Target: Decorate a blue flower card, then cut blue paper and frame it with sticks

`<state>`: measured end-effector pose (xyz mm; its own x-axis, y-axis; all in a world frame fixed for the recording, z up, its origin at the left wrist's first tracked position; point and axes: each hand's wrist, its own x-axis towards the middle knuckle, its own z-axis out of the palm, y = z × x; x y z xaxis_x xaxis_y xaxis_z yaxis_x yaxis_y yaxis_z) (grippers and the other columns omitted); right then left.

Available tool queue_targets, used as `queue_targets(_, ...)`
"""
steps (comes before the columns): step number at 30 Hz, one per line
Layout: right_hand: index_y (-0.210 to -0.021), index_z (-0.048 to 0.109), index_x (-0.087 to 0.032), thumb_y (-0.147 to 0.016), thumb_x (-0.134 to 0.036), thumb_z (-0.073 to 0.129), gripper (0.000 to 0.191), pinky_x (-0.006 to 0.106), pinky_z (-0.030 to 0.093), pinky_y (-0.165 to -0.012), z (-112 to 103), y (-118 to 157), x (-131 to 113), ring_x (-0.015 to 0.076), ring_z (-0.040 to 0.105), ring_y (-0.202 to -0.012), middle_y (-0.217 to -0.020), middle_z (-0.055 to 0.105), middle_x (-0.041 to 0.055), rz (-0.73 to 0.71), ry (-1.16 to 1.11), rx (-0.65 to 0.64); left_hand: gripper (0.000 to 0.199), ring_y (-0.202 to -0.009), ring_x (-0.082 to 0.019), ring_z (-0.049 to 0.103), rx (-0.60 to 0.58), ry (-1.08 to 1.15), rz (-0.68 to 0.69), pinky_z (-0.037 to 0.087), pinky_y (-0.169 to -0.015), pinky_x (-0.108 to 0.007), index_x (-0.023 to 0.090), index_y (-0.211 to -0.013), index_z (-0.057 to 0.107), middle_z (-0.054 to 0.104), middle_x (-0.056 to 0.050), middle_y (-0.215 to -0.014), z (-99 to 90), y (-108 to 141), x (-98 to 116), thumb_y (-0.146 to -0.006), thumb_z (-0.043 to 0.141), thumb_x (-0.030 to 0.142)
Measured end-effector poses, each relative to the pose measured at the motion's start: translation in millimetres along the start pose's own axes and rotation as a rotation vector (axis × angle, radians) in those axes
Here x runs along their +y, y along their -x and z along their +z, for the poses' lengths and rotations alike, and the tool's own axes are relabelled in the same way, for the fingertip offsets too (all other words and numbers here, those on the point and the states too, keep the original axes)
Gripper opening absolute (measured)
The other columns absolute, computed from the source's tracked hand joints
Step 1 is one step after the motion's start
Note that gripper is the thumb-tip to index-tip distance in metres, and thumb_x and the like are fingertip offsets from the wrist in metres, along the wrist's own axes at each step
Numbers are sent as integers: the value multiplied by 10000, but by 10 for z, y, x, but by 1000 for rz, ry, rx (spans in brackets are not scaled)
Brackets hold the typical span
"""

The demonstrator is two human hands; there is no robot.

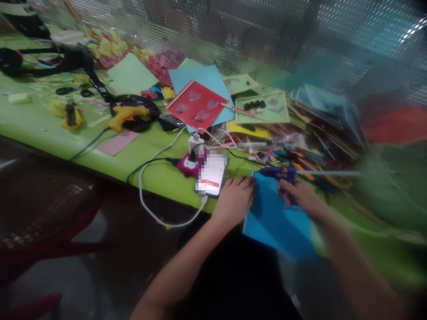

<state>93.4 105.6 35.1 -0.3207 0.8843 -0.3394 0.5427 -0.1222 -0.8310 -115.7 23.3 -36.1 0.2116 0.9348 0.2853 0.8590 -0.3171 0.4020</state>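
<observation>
My right hand (293, 195) is wrapped round the handle of a dark blue glue gun (278, 172), with a long pale glue stick (327, 173) sticking out of its back. The gun's nozzle points left, over the top edge of a blue card (276, 218). At the card's upper left corner, my left hand (236, 195) grips the edge with its fingers pressed together. A thin pale strip runs along that left edge. My fingers hide part of the strip and the corner. Just left of my left hand lies a lit phone (211, 173) with a white cable plugged in.
A purple power strip (188, 164) with a white charger (195, 144) sits behind the phone. Further back lie a red framed card (200, 104), a green framed card (262, 108) and loose tools. A yellow glue gun (128, 116) rests at left. The white cable (143, 195) loops over the table edge.
</observation>
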Motion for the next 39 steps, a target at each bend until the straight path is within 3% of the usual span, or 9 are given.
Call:
queue_targets(19, -720, 642, -216, -694, -861, 706, 649, 303, 397, -471, 36, -20, -1, 124, 475, -429, -501, 558, -11, -13, 23, 23, 398, -1373, -257, 554, 0, 4, 0, 450, -1097, -435, 179, -1437, 619, 631, -57, -1509, 2, -1, 1, -1101, 438, 291)
queue_targets(29, -697, 614, -216, -677, -894, 679, 682, 295, 379, -472, -69, 45, 26, 118, 461, -427, -461, 533, -24, 41, 98, 47, 401, -1351, -251, 565, 14, -3, 2, 457, -1084, -436, 166, -1445, 610, 649, -40, -1487, 10, -5, -4, -1100, 453, 296)
queue_targets(39, -753, 618, -218, -677, -888, 675, 677, 301, 395, -496, 32, -15, -19, 127, 482, -448, -486, 550, -18, 43, 88, 37, 385, -1342, -239, 568, 24, -14, 11, 457, -1089, -413, 167, -1421, 631, 650, -39, -1488, 1, -1, -5, -1095, 467, 287)
